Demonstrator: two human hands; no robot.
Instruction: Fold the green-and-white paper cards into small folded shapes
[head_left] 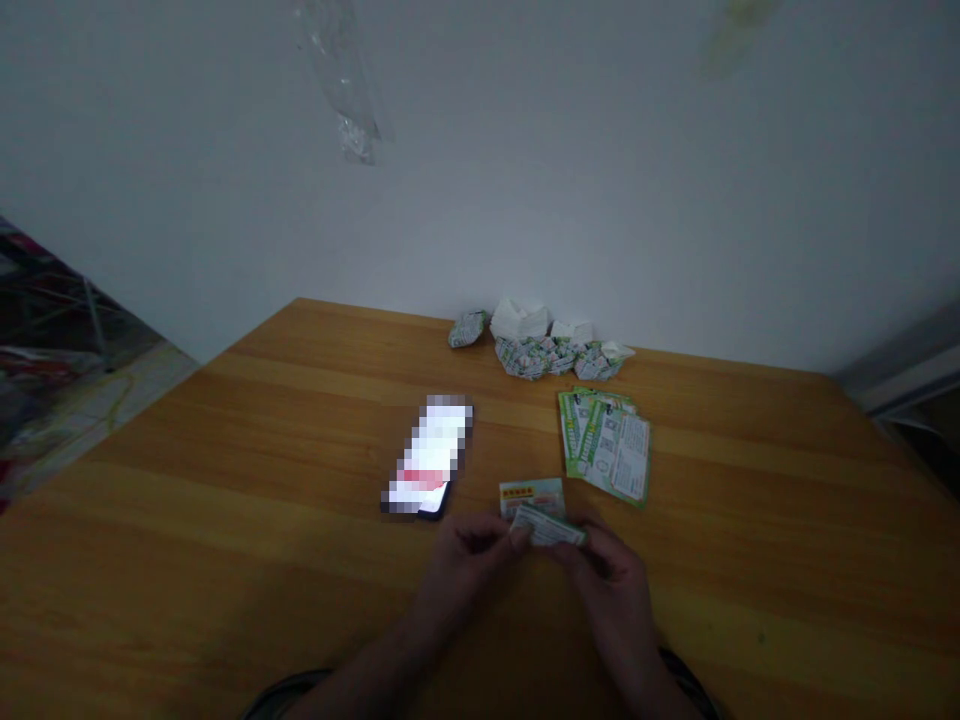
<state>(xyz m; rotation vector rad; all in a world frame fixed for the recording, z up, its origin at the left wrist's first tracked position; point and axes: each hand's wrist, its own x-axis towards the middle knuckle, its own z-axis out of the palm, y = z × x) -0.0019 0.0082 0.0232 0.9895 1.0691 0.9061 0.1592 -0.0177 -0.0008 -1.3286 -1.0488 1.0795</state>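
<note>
My left hand (469, 555) and my right hand (607, 575) pinch opposite ends of a small folded paper leaflet (547, 527), printed in white and green. It is held above the near part of the wooden table. Just behind it lies another printed paper (532, 488) with a yellow and red strip, its lower part hidden by the folded one. To the right, several green and white leaflets (615, 450) lie fanned in an overlapping pile. A phone (431, 455) with a lit, blurred-out screen rests to the left of my hands.
Along the wall stand several folded paper shapes (525, 355), some with white paper (519, 320) on top. A separate folded piece (468, 329) sits to their left. The wooden table (262, 430) meets a pale wall (480, 150), where a clear plastic bag (341, 70) hangs.
</note>
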